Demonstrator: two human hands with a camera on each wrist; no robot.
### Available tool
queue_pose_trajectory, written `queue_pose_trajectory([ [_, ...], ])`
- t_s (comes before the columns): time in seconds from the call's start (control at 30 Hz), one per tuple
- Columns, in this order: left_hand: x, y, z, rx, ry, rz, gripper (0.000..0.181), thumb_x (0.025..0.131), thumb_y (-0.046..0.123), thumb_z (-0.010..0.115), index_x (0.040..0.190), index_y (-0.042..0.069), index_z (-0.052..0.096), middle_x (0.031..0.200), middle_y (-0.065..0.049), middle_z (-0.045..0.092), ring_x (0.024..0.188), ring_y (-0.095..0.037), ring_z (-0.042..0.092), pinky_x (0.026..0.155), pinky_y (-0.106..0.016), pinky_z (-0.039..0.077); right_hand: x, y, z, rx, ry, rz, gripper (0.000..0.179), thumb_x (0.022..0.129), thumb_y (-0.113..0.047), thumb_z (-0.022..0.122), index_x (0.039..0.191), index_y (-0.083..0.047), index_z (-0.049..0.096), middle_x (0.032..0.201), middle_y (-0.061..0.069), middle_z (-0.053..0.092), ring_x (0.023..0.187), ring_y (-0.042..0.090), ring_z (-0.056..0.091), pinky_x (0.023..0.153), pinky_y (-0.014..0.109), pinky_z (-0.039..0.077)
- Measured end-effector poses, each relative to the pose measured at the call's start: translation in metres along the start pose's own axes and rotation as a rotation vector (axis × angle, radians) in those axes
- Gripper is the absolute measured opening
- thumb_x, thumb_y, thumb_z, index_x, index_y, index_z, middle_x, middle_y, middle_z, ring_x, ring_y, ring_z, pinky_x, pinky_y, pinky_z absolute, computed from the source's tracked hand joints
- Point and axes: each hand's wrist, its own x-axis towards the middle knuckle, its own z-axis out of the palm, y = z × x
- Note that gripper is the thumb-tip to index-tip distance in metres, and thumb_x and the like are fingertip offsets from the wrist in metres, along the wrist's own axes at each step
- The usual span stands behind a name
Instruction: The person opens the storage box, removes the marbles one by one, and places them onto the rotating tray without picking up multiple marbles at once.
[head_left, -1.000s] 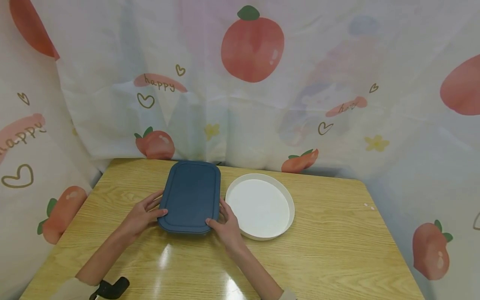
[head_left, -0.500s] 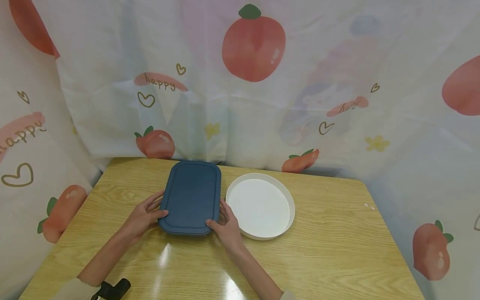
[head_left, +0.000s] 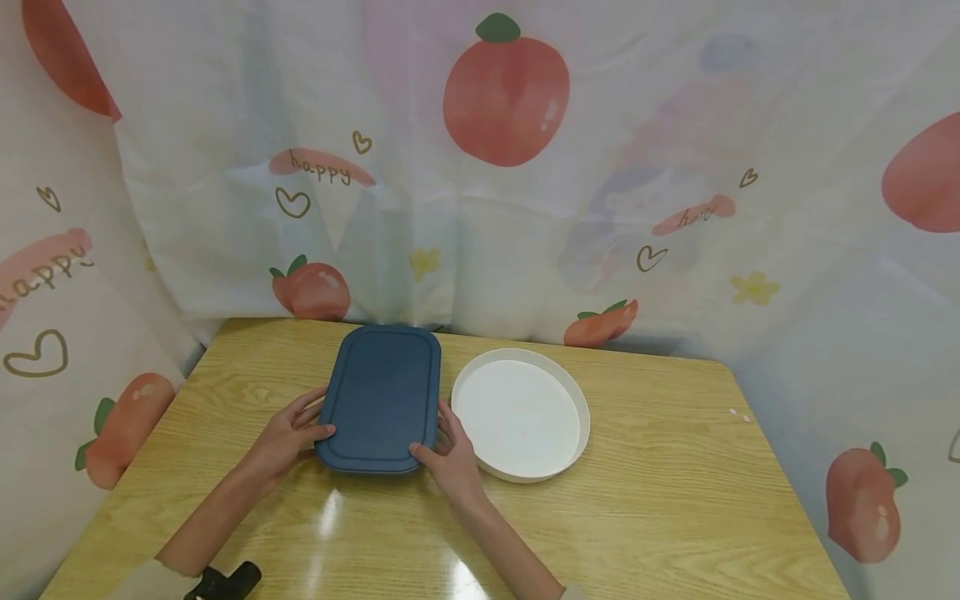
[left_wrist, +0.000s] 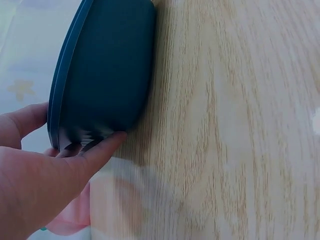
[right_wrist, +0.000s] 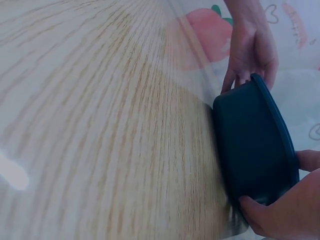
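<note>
A dark blue rectangular food container (head_left: 382,396) with a lid lies on the left half of the wooden table, its long side running away from me. My left hand (head_left: 285,433) holds its near left side, thumb over the lid's edge and fingers along the wall. On the near right corner, my right hand (head_left: 452,462) grips the same way. The left wrist view shows the container's deep wall (left_wrist: 110,65) close over the table, with a fingertip at its lower edge. In the right wrist view both hands hold the container (right_wrist: 255,140) from opposite sides. Its contents are hidden by the lid.
A round white shallow tray (head_left: 517,417) sits just right of the container, close to my right hand. The wooden table (head_left: 660,483) extends to the right. A printed curtain (head_left: 510,233) hangs behind the table's back edge. A black wrist mount (head_left: 228,581) is on my left forearm.
The container and my right thumb have shifted very slightly toward me. Both hands keep their hold, and the white tray stays in place.
</note>
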Motion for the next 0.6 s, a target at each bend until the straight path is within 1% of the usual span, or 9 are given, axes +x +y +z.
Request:
queue_pose_trajectory([
  [0.13, 0.000, -0.001, 0.000, 0.002, -0.008, 0.008, 0.080, 0.099, 0.010, 0.063, 0.161, 0.009, 0.013, 0.161, -0.025, 0.017, 0.128, -0.032, 0.052, 0.091, -0.041, 0.052, 0.000, 0.001, -0.001, 0.003, -0.009, -0.004, 0.083, 0.090, -0.006, 0.070, 0.159, -0.006, 0.023, 0.153, 0.024, 0.035, 0.128, 0.040, 0.051, 0.098, 0.039, 0.049],
  [0.2, 0.000, -0.001, 0.000, 0.003, -0.009, 0.006, 0.080, 0.099, 0.010, 0.063, 0.161, 0.009, 0.013, 0.161, -0.025, 0.017, 0.126, -0.029, 0.053, 0.091, -0.041, 0.052, -0.001, 0.002, -0.002, 0.004, -0.020, -0.003, 0.084, 0.091, -0.008, 0.072, 0.159, -0.008, 0.022, 0.154, 0.022, 0.034, 0.130, 0.039, 0.049, 0.099, 0.039, 0.047],
  [0.27, 0.000, -0.002, -0.001, 0.001, -0.007, 0.005, 0.081, 0.098, 0.010, 0.064, 0.161, 0.009, 0.013, 0.161, -0.026, 0.018, 0.123, -0.026, 0.055, 0.091, -0.040, 0.052, -0.001, 0.005, -0.004, -0.019, -0.034, -0.009, 0.087, 0.091, -0.012, 0.074, 0.160, -0.011, 0.021, 0.156, 0.020, 0.032, 0.132, 0.037, 0.047, 0.099, 0.038, 0.047],
  [0.37, 0.001, -0.003, 0.000, 0.009, -0.005, -0.001, 0.081, 0.098, 0.010, 0.064, 0.161, 0.009, 0.013, 0.161, -0.025, 0.018, 0.122, -0.023, 0.056, 0.091, -0.040, 0.052, -0.002, 0.009, -0.006, -0.049, -0.072, -0.036, 0.092, 0.090, -0.016, 0.077, 0.161, -0.014, 0.018, 0.159, 0.016, 0.027, 0.136, 0.036, 0.044, 0.100, 0.036, 0.047],
  [0.47, 0.001, -0.003, 0.000, 0.009, -0.001, 0.000, 0.081, 0.098, 0.011, 0.065, 0.161, 0.009, 0.014, 0.161, -0.025, 0.018, 0.126, -0.030, 0.053, 0.091, -0.041, 0.052, -0.003, 0.013, -0.008, -0.061, -0.117, -0.083, 0.096, 0.089, -0.015, 0.078, 0.161, -0.016, 0.015, 0.161, 0.014, 0.022, 0.138, 0.035, 0.041, 0.100, 0.035, 0.047],
  [0.5, 0.001, -0.003, 0.000, 0.009, 0.003, -0.005, 0.081, 0.097, 0.010, 0.065, 0.161, 0.010, 0.014, 0.161, -0.024, 0.018, 0.128, -0.032, 0.051, 0.091, -0.041, 0.052, -0.002, 0.014, -0.009, -0.051, -0.133, -0.099, 0.097, 0.088, -0.014, 0.078, 0.162, -0.016, 0.014, 0.162, 0.013, 0.021, 0.139, 0.035, 0.040, 0.101, 0.036, 0.046],
  [0.6, 0.001, -0.003, 0.000, 0.005, 0.005, -0.001, 0.080, 0.098, 0.009, 0.063, 0.161, 0.010, 0.014, 0.161, -0.024, 0.018, 0.131, -0.038, 0.048, 0.092, -0.043, 0.051, -0.001, 0.015, -0.010, -0.024, -0.174, -0.132, 0.101, 0.087, -0.012, 0.079, 0.162, -0.018, 0.011, 0.163, 0.010, 0.021, 0.139, 0.032, 0.041, 0.104, 0.035, 0.043],
])
